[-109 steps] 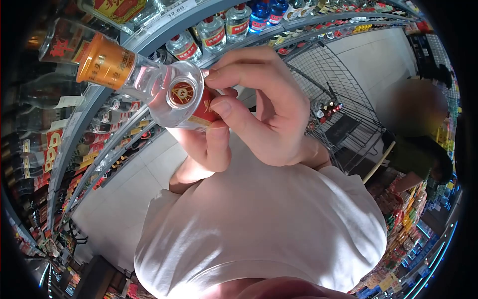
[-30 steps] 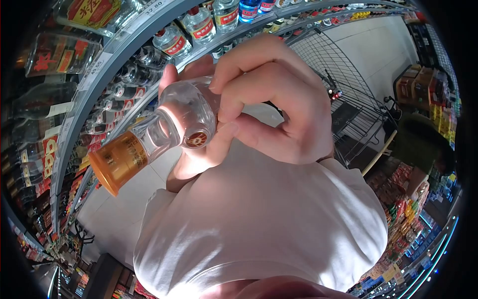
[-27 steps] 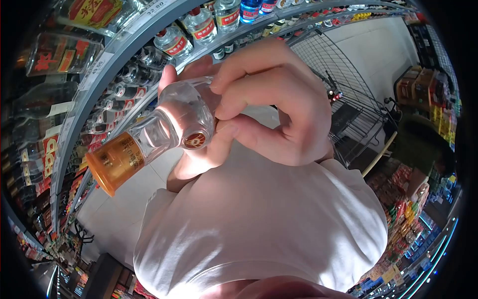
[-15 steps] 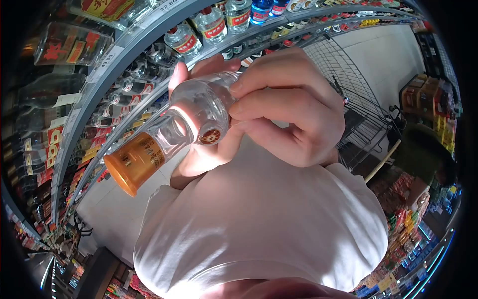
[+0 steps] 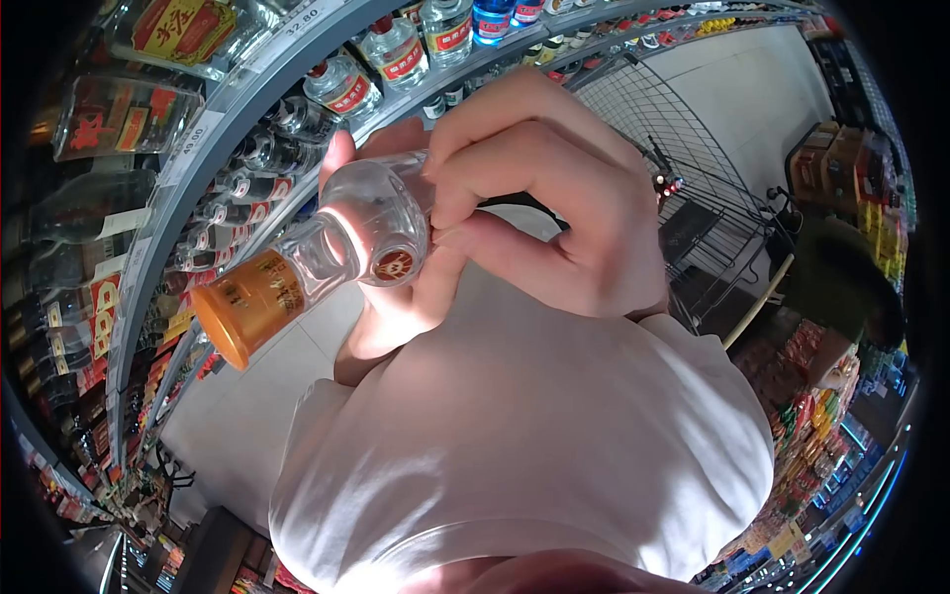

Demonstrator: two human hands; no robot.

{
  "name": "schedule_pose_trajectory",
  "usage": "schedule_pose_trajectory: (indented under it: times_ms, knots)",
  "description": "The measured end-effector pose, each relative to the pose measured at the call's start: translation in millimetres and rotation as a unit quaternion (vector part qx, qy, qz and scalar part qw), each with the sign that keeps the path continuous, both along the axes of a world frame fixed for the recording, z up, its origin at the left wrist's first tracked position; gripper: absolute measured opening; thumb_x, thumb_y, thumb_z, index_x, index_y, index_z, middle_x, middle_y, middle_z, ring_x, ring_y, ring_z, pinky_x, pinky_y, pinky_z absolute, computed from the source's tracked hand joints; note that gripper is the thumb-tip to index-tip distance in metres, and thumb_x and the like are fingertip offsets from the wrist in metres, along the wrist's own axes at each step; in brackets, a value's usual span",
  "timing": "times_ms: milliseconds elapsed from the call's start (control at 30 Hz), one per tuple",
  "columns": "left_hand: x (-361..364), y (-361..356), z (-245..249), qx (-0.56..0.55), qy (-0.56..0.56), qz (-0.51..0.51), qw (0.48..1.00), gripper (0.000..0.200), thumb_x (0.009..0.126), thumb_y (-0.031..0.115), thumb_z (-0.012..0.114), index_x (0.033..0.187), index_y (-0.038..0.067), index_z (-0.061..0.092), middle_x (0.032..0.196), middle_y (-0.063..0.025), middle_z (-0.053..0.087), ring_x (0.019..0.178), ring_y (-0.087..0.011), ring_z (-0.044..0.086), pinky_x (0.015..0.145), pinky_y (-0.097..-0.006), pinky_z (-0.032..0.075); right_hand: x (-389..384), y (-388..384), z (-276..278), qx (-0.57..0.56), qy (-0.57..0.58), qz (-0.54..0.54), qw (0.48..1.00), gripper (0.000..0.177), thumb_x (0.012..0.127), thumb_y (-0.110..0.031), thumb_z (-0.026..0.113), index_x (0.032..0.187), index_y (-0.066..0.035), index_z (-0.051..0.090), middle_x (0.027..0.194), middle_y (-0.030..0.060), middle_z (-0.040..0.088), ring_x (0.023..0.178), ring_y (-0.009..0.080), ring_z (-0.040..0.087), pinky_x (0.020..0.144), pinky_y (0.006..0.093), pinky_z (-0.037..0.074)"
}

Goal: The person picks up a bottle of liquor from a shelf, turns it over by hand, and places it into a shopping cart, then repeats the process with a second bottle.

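Clear glass bottle with orange cap point(image 5: 374, 220) aloft before our white shirt point(image 5: 524, 426), cap sloping down-left. Our left hand point(image 5: 404, 305) cradles its underside; our right hand point(image 5: 569, 203) grasps its capless end with fingertips. Grey metal shelf edge point(image 5: 188, 178) beyond; pale tiled floor point(image 5: 247, 416) shows between shelves and shirt; grey wire cart point(image 5: 693, 178) right.

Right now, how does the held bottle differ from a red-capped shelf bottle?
The held bottle is tilted, cap downward, in the left hand with the right hand at its base; the shelf bottle stands on its base. The held bottle has a wide orange cap, the shelf bottle a smaller red one. Both are clear and capped.
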State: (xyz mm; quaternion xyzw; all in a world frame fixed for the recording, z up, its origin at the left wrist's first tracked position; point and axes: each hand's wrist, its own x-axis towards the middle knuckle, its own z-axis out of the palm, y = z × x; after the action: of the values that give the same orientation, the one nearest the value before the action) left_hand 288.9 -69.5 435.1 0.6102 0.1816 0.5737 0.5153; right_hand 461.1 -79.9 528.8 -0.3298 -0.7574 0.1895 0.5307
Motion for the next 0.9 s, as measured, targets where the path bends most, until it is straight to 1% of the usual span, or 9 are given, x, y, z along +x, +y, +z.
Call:
schedule_pose_trajectory:
  times_ms: [67, 133, 200, 333, 467, 600, 667, 767, 900]
  knots:
    - [2.1, 0.4, 4.5, -0.028, -0.025, -0.001, 0.999, 0.102, 0.085, 0.004, 0.074, 0.160, 0.014, 0.006, 0.144, -0.0253, 0.041, 0.125, -0.0324, 0.052, 0.102, -0.0461, 0.046, -5.1, -2.2, -2.2, -0.020, 0.038, -0.018, 0.999, 0.025, 0.070, 0.007, 0.075, 0.092, -0.002, 0.069, 0.100, 0.0136, 0.065, 0.086, 0.0234, 0.064, 0.076, 0.0329, 0.054]
    - [3.4, 4.3, 4.7, 0.037, -0.026, 0.002, 0.999, 0.102, 0.085, 0.004, 0.074, 0.160, 0.012, 0.005, 0.144, -0.0261, 0.041, 0.125, -0.0343, 0.053, 0.102, -0.0466, 0.047, -8.5, -1.5, -6.9, 0.002, 0.045, -0.024, 0.999, 0.025, 0.070, 0.007, 0.075, 0.092, -0.002, 0.070, 0.100, 0.0135, 0.065, 0.085, 0.0228, 0.064, 0.076, 0.0327, 0.054]
    - [4.5, 2.3, 5.0, 0.029, -0.017, 0.013, 0.999, 0.101, 0.085, 0.005, 0.073, 0.160, 0.011, 0.005, 0.144, -0.0264, 0.040, 0.124, -0.0351, 0.054, 0.101, -0.0467, 0.047, -10.3, -0.6, -8.8, 0.023, 0.054, -0.028, 0.998, 0.025, 0.070, 0.007, 0.074, 0.092, -0.002, 0.070, 0.100, 0.0135, 0.066, 0.085, 0.0222, 0.064, 0.077, 0.0326, 0.054]
    - [4.0, 6.2, 6.4, 0.066, 0.022, 0.034, 0.997, 0.099, 0.087, 0.004, 0.070, 0.159, 0.009, 0.003, 0.144, -0.0269, 0.040, 0.125, -0.0361, 0.053, 0.101, -0.0471, 0.047, -11.9, -0.3, -12.7, 0.060, 0.046, -0.052, 0.996, 0.027, 0.070, 0.008, 0.074, 0.094, -0.003, 0.071, 0.100, 0.0124, 0.066, 0.083, 0.0214, 0.063, 0.073, 0.0316, 0.052]
    - [4.0, 5.7, 4.0, 0.046, 0.015, 0.039, 0.998, 0.099, 0.087, 0.003, 0.068, 0.159, 0.009, 0.001, 0.145, -0.0270, 0.039, 0.127, -0.0357, 0.051, 0.102, -0.0473, 0.046, -11.9, -1.1, -12.9, 0.072, 0.014, -0.077, 0.994, 0.029, 0.070, 0.009, 0.074, 0.096, -0.003, 0.072, 0.099, 0.0119, 0.066, 0.082, 0.0213, 0.062, 0.069, 0.0307, 0.050]
    - [2.4, 6.3, 4.3, 0.066, 0.030, 0.034, 0.997, 0.099, 0.087, 0.001, 0.067, 0.159, 0.009, -0.001, 0.144, -0.0276, 0.038, 0.127, -0.0348, 0.050, 0.103, -0.0471, 0.044, -11.1, -0.3, -12.7, 0.070, 0.011, -0.063, 0.995, 0.028, 0.070, 0.008, 0.074, 0.095, -0.003, 0.071, 0.100, 0.0123, 0.066, 0.083, 0.0211, 0.063, 0.070, 0.0303, 0.050]
    - [1.3, 5.0, 5.2, 0.073, 0.039, 0.036, 0.996, 0.099, 0.087, 0.000, 0.067, 0.159, 0.009, -0.001, 0.144, -0.0278, 0.038, 0.127, -0.0344, 0.050, 0.104, -0.0466, 0.044, -12.8, -2.0, -14.0, 0.017, 0.052, -0.042, 0.998, 0.027, 0.070, 0.008, 0.075, 0.095, -0.003, 0.070, 0.100, 0.0129, 0.066, 0.084, 0.0215, 0.064, 0.072, 0.0309, 0.051]
    - [-1.6, 1.3, 5.9, 0.061, 0.052, 0.021, 0.997, 0.100, 0.087, -0.001, 0.068, 0.159, 0.009, -0.001, 0.144, -0.0278, 0.038, 0.127, -0.0334, 0.050, 0.104, -0.0456, 0.044, -8.2, -3.6, -7.7, -0.021, 0.043, -0.028, 0.998, 0.025, 0.071, 0.007, 0.074, 0.094, -0.003, 0.069, 0.101, 0.0134, 0.065, 0.085, 0.0224, 0.064, 0.074, 0.0316, 0.051]
    - [-3.1, -2.7, 3.6, 0.037, 0.060, 0.022, 0.997, 0.101, 0.086, 0.000, 0.070, 0.159, 0.009, 0.001, 0.144, -0.0271, 0.039, 0.126, -0.0318, 0.051, 0.104, -0.0446, 0.043, -3.6, -5.3, -2.4, -0.020, 0.018, -0.035, 0.999, 0.023, 0.073, 0.006, 0.073, 0.093, -0.003, 0.068, 0.102, 0.0133, 0.065, 0.086, 0.0230, 0.065, 0.076, 0.0325, 0.052]
